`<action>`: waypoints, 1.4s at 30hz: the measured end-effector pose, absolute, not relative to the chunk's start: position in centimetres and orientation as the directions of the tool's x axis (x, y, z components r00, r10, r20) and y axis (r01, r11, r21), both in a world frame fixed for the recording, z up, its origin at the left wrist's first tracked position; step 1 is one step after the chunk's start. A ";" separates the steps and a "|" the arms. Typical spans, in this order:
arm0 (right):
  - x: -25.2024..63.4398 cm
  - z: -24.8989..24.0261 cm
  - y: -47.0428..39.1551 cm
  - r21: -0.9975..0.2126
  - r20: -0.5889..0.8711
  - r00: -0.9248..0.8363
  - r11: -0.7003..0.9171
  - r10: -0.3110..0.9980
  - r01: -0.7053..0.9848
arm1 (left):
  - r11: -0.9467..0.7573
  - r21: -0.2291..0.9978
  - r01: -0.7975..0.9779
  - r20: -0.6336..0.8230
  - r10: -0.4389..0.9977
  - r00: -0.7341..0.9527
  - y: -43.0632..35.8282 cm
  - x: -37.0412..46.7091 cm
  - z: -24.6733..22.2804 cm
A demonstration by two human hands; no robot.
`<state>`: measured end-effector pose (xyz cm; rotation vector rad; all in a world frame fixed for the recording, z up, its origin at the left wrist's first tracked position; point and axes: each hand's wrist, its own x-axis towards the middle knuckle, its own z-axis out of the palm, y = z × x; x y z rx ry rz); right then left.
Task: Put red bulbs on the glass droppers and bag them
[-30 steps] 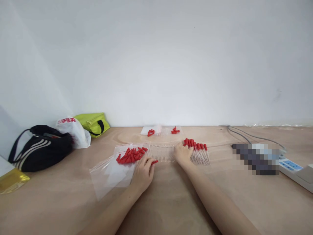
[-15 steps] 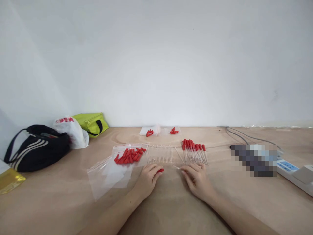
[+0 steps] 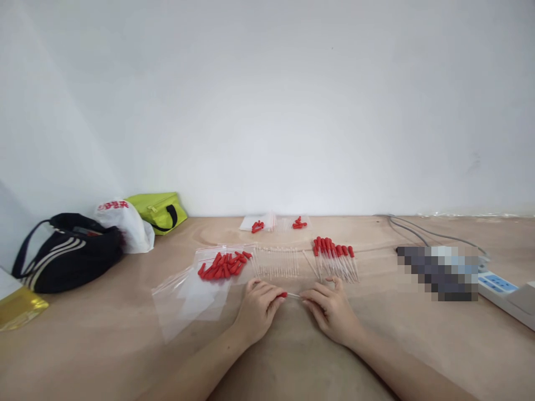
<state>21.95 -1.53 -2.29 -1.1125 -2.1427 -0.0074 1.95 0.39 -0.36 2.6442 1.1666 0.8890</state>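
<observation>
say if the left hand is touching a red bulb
Touching: the head view shows the left hand pinching a red bulb, one end sticking out.

Two hands facing, both pinched

The left forearm (image 3: 204, 362) and right forearm (image 3: 405, 362) reach forward from the lower edge, slanting inward. The left hand (image 3: 258, 312) and right hand (image 3: 333, 313) are level, near each other but apart, backs upward. Each presses thumb toward index finger, the two pinches pointing at one another. The right hand's outer fingers bend, one poking out at its far edge.
</observation>
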 end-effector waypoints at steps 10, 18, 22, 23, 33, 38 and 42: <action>22.2 -1.9 -0.6 -0.272 0.586 -0.459 0.696 0.667 0.664 | -0.757 0.298 0.582 0.473 0.647 0.598 0.3 1.8 -0.5; 21.7 -2.0 -1.0 -0.228 0.622 -0.449 0.698 0.641 0.679 | -0.772 0.246 0.587 0.476 0.623 0.620 0.2 1.8 -0.5; 21.2 -2.0 -1.5 -0.268 0.606 -0.438 0.689 0.664 0.673 | -0.792 0.223 0.569 0.480 0.597 0.643 0.1 1.9 -0.4; 21.1 -2.0 -1.6 -0.282 0.599 -0.438 0.689 0.670 0.668 | -0.798 0.216 0.562 0.480 0.588 0.651 0.0 1.9 -0.4; 20.5 -1.7 -1.6 -0.281 0.494 -0.459 0.636 0.738 0.719 | -0.811 0.168 0.561 0.444 0.570 0.691 0.5 1.5 -0.2; 21.3 -1.2 -1.3 -0.151 0.505 -0.422 0.559 0.753 0.815 | -0.722 0.235 0.651 0.496 0.665 0.558 1.2 0.8 -0.5; 22.2 -0.3 0.7 -0.311 0.576 -0.063 0.289 0.815 0.905 | -0.646 0.294 0.704 0.458 0.742 0.489 1.3 0.5 -0.5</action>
